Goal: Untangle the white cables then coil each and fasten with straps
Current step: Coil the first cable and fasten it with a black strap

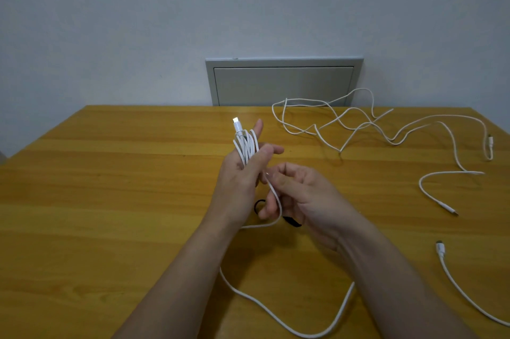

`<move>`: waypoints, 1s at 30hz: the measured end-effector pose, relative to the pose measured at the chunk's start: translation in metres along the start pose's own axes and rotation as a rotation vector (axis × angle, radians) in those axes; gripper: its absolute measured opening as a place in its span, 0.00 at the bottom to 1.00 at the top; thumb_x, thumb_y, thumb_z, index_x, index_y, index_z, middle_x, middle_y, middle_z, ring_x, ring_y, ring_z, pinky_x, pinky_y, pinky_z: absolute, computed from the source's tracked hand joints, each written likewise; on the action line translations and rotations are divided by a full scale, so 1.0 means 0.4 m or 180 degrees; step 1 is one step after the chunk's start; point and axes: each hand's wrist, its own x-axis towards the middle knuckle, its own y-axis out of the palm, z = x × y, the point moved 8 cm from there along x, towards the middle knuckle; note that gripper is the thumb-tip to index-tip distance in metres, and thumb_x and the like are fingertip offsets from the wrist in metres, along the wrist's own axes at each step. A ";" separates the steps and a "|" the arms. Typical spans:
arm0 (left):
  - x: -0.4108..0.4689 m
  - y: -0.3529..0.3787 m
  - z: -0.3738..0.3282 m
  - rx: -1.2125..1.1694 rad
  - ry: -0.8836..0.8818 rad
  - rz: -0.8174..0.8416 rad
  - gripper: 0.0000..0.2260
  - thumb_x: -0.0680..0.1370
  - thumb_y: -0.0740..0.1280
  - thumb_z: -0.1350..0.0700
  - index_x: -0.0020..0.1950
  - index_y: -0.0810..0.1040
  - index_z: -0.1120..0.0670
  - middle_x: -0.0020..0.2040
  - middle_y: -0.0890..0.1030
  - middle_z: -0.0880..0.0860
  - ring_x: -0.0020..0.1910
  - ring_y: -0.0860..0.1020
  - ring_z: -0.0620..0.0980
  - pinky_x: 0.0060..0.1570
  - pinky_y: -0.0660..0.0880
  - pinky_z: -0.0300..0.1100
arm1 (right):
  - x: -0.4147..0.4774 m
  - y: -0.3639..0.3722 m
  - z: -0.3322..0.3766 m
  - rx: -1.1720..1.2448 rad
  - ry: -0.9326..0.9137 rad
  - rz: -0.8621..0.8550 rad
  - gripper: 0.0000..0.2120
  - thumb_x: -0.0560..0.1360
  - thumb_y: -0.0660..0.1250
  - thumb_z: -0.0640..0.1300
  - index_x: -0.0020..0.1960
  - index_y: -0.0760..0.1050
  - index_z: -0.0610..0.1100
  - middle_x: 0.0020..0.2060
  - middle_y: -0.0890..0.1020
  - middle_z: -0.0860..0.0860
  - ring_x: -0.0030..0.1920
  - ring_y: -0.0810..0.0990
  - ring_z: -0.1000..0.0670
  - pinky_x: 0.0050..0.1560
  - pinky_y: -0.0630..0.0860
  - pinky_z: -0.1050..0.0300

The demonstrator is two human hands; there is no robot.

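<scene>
Head view, looking down over a wooden table (110,187). Two bare forearms are seen reaching in from the bottom edge.

The left hand (242,170) is raised above the middle of the table, with its fingers pointing up and away. Several turns of a white cable (245,151) are wound around these fingers and pinned there by the thumb, so this hand is clamped on the cable. The long axis of the wound turns runs up along the fingers. The plug (235,125) sticks out at the top and points away from the person.

The right hand (300,192) is placed just beside the left, on its right and slightly nearer the person. The free strand is pinched between its thumb and fingertips just below the wound turns. From that pinch the loose tail (276,319) drops to the table and is laid in a wide loop toward the near edge, beneath both forearms.

The next turn is judged to depend on this: the slack lies below and nearer than the hands, so it would have to be drawn up and over the raised fingers by the right hand.

Black straps (292,222) are glimpsed on the table under the hands, partly hidden. Other white cables (345,123) are spread at the far right, well apart from both hands.
</scene>
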 end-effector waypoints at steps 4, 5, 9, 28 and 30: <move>0.008 0.003 0.029 -0.0068 -0.0178 0.0009 0.27 0.76 0.64 0.59 0.74 0.71 0.41 0.54 0.85 0.51 0.39 0.78 0.41 0.39 0.74 0.35 | 0.001 -0.001 -0.006 -0.0213 0.0014 -0.0008 0.13 0.81 0.65 0.47 0.53 0.77 0.36 0.31 0.81 0.43 0.34 0.83 0.46 0.41 0.76 0.52; 0.009 0.002 0.033 -0.0109 -0.0223 -0.0011 0.29 0.76 0.62 0.61 0.77 0.69 0.45 0.53 0.85 0.51 0.37 0.77 0.41 0.38 0.74 0.34 | 0.000 0.001 -0.004 -0.0207 -0.0006 0.0041 0.11 0.81 0.65 0.46 0.50 0.77 0.38 0.32 0.82 0.42 0.34 0.83 0.46 0.41 0.77 0.52; 0.015 -0.013 0.042 -0.0661 -0.0358 -0.0152 0.32 0.71 0.59 0.61 0.76 0.72 0.50 0.50 0.84 0.54 0.34 0.71 0.46 0.38 0.72 0.41 | -0.007 0.022 -0.001 -0.0340 -0.0057 0.0359 0.06 0.81 0.66 0.41 0.50 0.78 0.38 0.37 0.85 0.40 0.40 0.85 0.46 0.44 0.80 0.56; 0.019 -0.012 0.055 -0.2826 -0.0977 0.0019 0.28 0.77 0.55 0.56 0.75 0.67 0.68 0.37 0.80 0.54 0.19 0.67 0.42 0.20 0.67 0.33 | 0.005 -0.026 0.005 -0.1122 -0.0263 -0.0151 0.15 0.73 0.76 0.49 0.37 0.76 0.41 0.24 0.73 0.48 0.25 0.72 0.51 0.28 0.65 0.61; 0.013 -0.009 0.053 -0.3058 -0.1106 0.0096 0.28 0.79 0.55 0.56 0.76 0.65 0.68 0.38 0.80 0.54 0.19 0.68 0.42 0.19 0.64 0.32 | 0.004 -0.023 0.012 -0.1195 -0.0333 -0.0022 0.17 0.73 0.76 0.51 0.34 0.75 0.43 0.25 0.71 0.45 0.26 0.70 0.49 0.30 0.64 0.57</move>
